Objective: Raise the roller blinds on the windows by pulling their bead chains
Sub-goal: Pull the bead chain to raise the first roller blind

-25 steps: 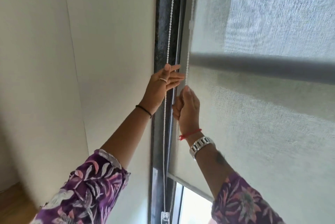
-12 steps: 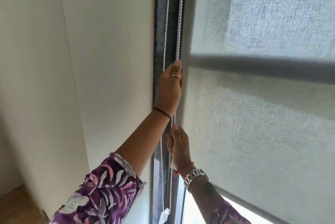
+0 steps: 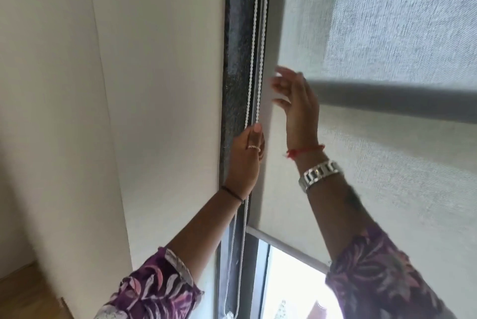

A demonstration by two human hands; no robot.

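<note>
A white bead chain (image 3: 254, 34) hangs in two strands along the dark window frame (image 3: 236, 60), left of the grey roller blind (image 3: 374, 163). My left hand (image 3: 245, 161) is closed around the chain at mid height. My right hand (image 3: 294, 101) is up beside the chain, fingers spread and blurred, holding nothing, in front of the blind fabric. The blind's bottom rail (image 3: 286, 247) sits low, with a bright strip of window glass (image 3: 291, 290) showing under it.
A plain cream wall (image 3: 154, 112) runs along the left of the frame. A wooden floor (image 3: 28, 293) shows at the lower left. A dark horizontal window bar (image 3: 400, 99) shows through the blind fabric.
My right hand let go of the chain low down and rose to above my left hand with fingers apart. My left hand kept its grip and came lower. The blind's bottom rail moved up a little.
</note>
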